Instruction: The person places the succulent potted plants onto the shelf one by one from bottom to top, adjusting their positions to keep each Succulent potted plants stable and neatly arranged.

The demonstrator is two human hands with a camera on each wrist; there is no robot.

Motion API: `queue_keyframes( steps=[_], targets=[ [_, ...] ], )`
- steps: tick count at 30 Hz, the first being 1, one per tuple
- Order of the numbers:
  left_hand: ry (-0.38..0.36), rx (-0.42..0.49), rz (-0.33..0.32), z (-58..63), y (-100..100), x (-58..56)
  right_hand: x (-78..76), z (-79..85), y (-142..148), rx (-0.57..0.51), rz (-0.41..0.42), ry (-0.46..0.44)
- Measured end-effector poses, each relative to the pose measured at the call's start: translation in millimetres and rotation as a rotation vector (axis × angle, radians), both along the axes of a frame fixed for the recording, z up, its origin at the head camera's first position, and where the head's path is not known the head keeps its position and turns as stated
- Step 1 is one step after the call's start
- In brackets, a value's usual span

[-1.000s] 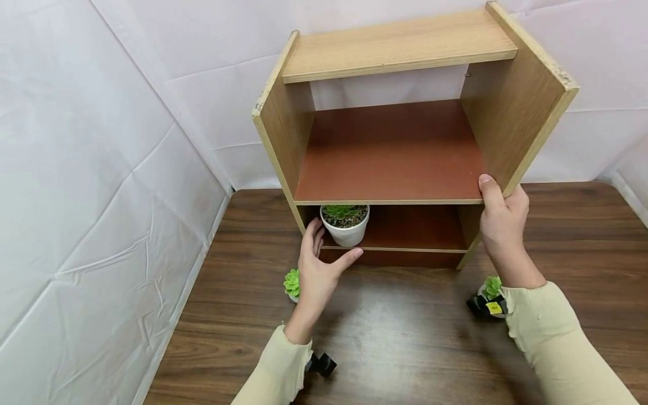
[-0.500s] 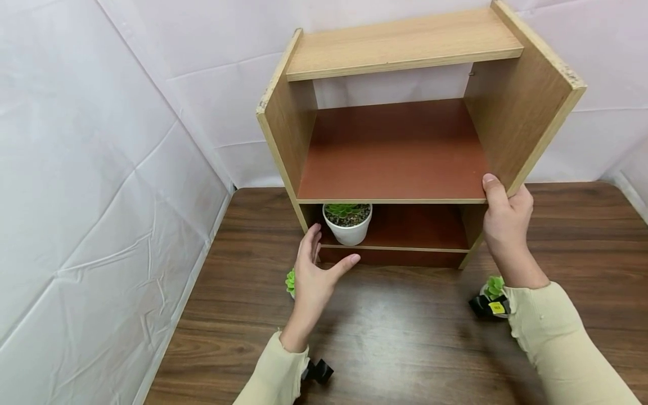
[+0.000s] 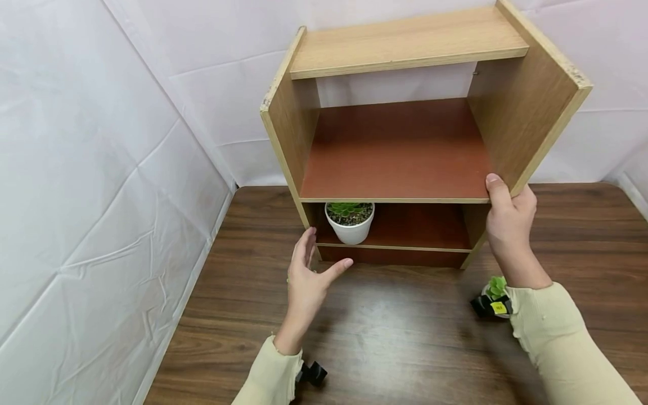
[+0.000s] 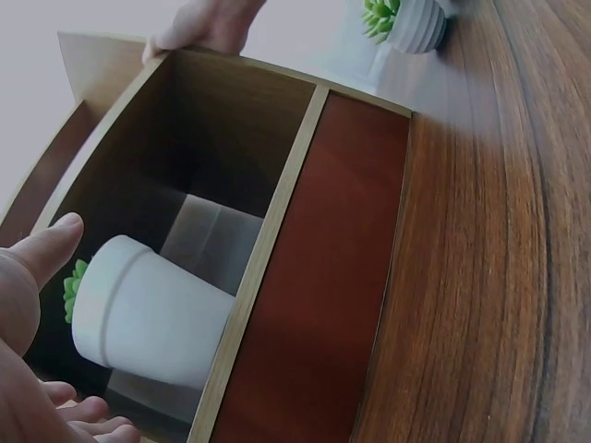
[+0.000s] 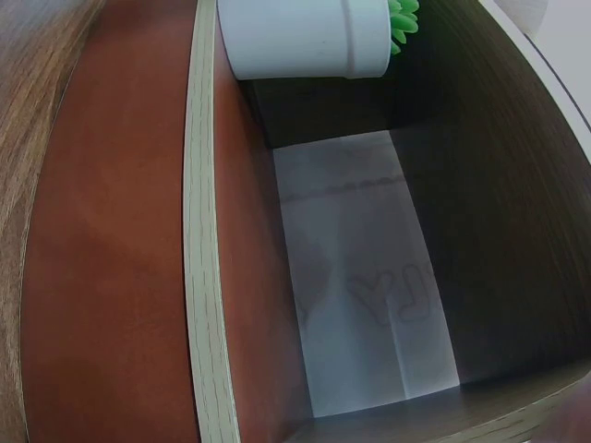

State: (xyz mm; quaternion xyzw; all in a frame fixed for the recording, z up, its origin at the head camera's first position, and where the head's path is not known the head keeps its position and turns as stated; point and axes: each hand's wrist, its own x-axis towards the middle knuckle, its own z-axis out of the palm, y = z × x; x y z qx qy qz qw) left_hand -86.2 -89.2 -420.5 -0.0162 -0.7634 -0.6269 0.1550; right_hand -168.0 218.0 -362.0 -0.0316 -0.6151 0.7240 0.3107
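A wooden shelf unit (image 3: pixel 395 149) with reddish-brown boards stands upright on the table. On its lower board, at the left, sits a white pot (image 3: pixel 350 232) holding a green succulent (image 3: pixel 346 209). My left hand (image 3: pixel 306 284) is just in front of this pot, fingers and thumb spread, holding nothing. In the left wrist view, a gap shows between the thumb and the pot (image 4: pixel 152 314). My right hand (image 3: pixel 508 225) grips the unit's right side panel, its thumb inside at the middle board and its fingers round the outside.
A small potted succulent (image 3: pixel 496 289) stands on the table (image 3: pixel 395 332) beside the right wrist, partly behind a black wrist camera (image 3: pixel 490 307). The left wrist view shows its ribbed pot (image 4: pixel 420 26). A sliver of green shows behind my left hand. White sheeting (image 3: pixel 126 169) encloses the back and left.
My left hand has drawn back from the pot, down and to the left, covering most of the small plant there. The right hand keeps its grip on the panel.
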Motion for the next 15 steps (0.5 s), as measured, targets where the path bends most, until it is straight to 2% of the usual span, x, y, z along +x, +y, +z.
queue_keyframes(
  steps=[10,15],
  targets=[
    [-0.085,0.022,0.037,-3.6,-6.9,7.8,-0.6,0.2,-0.3,-0.021,0.008,0.010],
    [-0.075,0.053,0.050,-4.9,-11.5,9.8,-0.7,0.2,-0.3,-0.038,0.016,0.019]
  ],
)
